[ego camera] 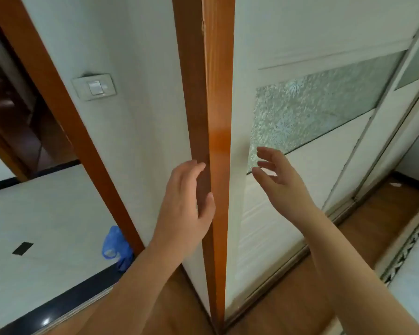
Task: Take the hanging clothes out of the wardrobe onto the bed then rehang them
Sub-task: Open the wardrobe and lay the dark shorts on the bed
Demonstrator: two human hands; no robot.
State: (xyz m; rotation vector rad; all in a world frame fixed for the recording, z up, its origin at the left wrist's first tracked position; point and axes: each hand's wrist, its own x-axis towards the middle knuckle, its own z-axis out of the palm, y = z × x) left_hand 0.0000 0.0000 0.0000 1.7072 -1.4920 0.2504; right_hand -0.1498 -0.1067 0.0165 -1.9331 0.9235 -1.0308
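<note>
Forearms first, both mine, reaching at the sliding wardrobe door (324, 165). My left hand (186, 201) lies flat against the wooden post (218, 117), fingers (195, 169) straight, I judge to steady me. My right hand (281, 175) hovers just before the door, fingers (264, 152) spread wide, holding nothing, set to push it aside. No hanging clothes show; presumably they are behind that door. The bed (416, 274), probably, sits far right.

Bare forearms, left hand (186, 204), right hand (279, 176)
</note>
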